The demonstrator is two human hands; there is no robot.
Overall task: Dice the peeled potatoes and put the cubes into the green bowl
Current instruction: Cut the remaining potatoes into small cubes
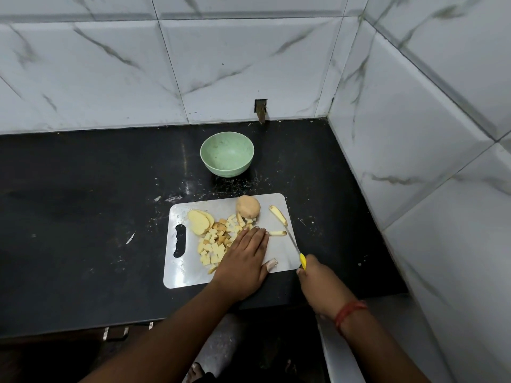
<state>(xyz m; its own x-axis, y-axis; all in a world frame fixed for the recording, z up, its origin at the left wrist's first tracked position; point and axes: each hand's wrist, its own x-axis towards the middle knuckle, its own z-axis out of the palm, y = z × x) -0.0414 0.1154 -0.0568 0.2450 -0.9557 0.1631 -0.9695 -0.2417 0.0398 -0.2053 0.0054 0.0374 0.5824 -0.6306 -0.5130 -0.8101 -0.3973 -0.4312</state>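
Black worktop (83,217) in tiled corner, left hand (243,258) flat beside cubes (214,246), right hand (318,280) gripping knife (297,248).

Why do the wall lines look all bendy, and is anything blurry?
In the head view the wide lens bends the tile wall lines near the edges; the centre is fairly sharp, with the green bowl and potato cubes clear; the knife blade is thin and faint; the bottom is dark.
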